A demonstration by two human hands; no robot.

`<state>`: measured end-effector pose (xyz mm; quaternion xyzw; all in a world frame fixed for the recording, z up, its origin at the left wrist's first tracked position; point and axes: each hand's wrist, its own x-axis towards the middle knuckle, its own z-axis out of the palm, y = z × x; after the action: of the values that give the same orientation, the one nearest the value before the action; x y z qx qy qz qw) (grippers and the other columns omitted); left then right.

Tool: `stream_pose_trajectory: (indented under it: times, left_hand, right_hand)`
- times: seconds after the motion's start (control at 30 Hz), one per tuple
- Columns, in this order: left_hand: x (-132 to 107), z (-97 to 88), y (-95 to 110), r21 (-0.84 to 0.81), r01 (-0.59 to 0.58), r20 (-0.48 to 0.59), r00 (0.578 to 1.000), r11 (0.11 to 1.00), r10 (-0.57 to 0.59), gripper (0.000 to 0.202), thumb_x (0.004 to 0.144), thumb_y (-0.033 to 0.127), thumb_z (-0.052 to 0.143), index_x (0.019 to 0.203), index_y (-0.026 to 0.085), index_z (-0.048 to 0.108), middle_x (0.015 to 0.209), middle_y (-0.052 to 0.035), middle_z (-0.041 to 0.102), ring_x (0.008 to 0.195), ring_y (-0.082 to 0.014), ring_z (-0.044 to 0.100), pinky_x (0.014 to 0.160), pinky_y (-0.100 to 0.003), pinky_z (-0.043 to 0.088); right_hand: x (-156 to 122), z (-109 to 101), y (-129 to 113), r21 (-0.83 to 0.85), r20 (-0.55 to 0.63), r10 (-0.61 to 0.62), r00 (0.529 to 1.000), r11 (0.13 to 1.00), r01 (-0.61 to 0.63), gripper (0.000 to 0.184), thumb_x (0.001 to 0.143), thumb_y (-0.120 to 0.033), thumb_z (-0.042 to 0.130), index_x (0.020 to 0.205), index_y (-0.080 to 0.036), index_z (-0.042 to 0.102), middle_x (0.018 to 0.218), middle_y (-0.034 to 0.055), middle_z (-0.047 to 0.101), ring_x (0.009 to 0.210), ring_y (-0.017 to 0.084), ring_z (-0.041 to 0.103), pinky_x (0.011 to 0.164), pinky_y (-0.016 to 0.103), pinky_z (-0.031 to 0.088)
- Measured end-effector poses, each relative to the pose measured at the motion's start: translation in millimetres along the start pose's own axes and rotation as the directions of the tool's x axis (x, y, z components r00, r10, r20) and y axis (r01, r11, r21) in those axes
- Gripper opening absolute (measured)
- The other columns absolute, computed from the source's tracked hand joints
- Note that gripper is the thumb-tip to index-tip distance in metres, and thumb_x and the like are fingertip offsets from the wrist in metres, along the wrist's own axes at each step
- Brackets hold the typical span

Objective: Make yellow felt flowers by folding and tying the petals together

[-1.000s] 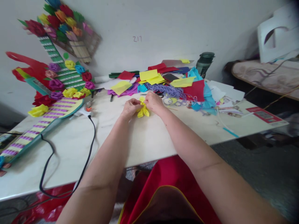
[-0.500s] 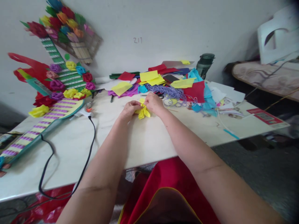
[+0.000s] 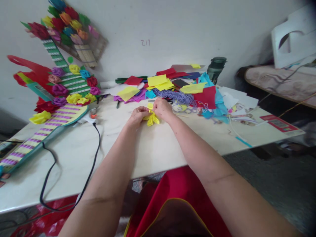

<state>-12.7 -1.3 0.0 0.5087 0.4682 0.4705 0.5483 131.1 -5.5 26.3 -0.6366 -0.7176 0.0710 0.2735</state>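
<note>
Between my two hands is a yellow paper flower (image 3: 153, 120), its petals spread downward just above the white table (image 3: 158, 148). My left hand (image 3: 138, 116) pinches the flower's left side. On the other side, my right hand (image 3: 162, 108) is closed on the upper part of the flower, and its fingertips are partly hidden. Behind my hands lie yellow paper sheets (image 3: 157, 80), a tangle of purple yarn (image 3: 178, 96) and the black handles of scissors (image 3: 169, 100), partly covered.
A glue gun (image 3: 91, 116) with a black cord lies to the left, beside a striped board (image 3: 46, 133) decorated with paper flowers. A dark green bottle (image 3: 216, 69) stands at the back right. Red paper (image 3: 206, 96) and blue paper (image 3: 219, 107) lie right of the yarn.
The flower's lower petals have shifted very slightly to the right. Both hands keep their grip in nearly the same place.
</note>
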Motion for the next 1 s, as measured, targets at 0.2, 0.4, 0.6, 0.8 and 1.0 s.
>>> stream_pose_trajectory:
  times: [0.2,0.4,0.6,0.8,1.0]
  left_hand:
    - [-0.6,1.7,0.2,0.004,0.02,0.002,1.0,1.0,-0.02,0.03,0.042,0.019,0.076,0.066,0.017,0.058,0.055,0.0031,0.057,0.05,-0.0105,0.052,0.048,-0.023,0.04]
    - [-1.5,2.8,1.7,-0.002,0.032,-0.002,0.999,0.999,-0.032,0.031,0.042,0.018,0.076,0.067,0.017,0.058,0.054,0.0035,0.056,0.049,-0.0107,0.052,0.046,-0.023,0.041]
    - [-1.9,3.8,3.1,-0.029,0.038,0.0,0.999,0.999,-0.038,0.031,0.042,0.017,0.074,0.068,0.017,0.057,0.054,0.0038,0.056,0.047,-0.0109,0.053,0.045,-0.023,0.041]
    - [1.5,2.9,1.9,-0.108,0.041,-0.006,0.999,0.993,-0.042,0.027,0.056,0.03,0.075,0.066,0.017,0.054,0.057,0.0008,0.057,0.051,-0.0124,0.056,0.048,-0.024,0.045]
    - [4.0,0.9,-3.1,-0.135,-0.009,-0.036,0.999,0.991,0.004,0.041,0.06,0.041,0.083,0.064,0.018,0.05,0.054,0.0034,0.054,0.047,-0.0092,0.051,0.044,-0.021,0.039]
  right_hand:
    - [3.6,-2.7,1.6,0.008,0.084,0.031,0.996,0.999,-0.032,0.013,0.081,-0.025,0.066,0.086,-0.019,0.076,0.11,0.0088,0.073,0.102,0.022,0.067,0.082,0.028,0.051]
    - [5.8,-4.2,2.3,0.054,0.101,0.046,0.994,0.997,-0.051,0.012,0.08,-0.025,0.069,0.085,-0.019,0.077,0.104,0.009,0.074,0.099,0.022,0.068,0.083,0.028,0.051]
    - [2.4,-5.2,-1.1,0.036,0.078,0.046,0.996,0.998,-0.049,0.014,0.081,-0.023,0.066,0.09,-0.017,0.075,0.107,0.0089,0.073,0.102,0.022,0.067,0.084,0.027,0.05]
    - [4.0,-2.3,2.0,0.041,0.051,0.002,0.999,0.999,-0.004,0.013,0.081,-0.022,0.064,0.088,-0.017,0.074,0.105,0.0086,0.072,0.099,0.02,0.066,0.082,0.027,0.049]
    - [4.2,-4.7,2.1,0.086,0.056,-0.036,0.998,0.996,0.031,0.01,0.08,-0.02,0.065,0.08,-0.016,0.074,0.099,0.0077,0.073,0.093,0.017,0.065,0.081,0.025,0.047]
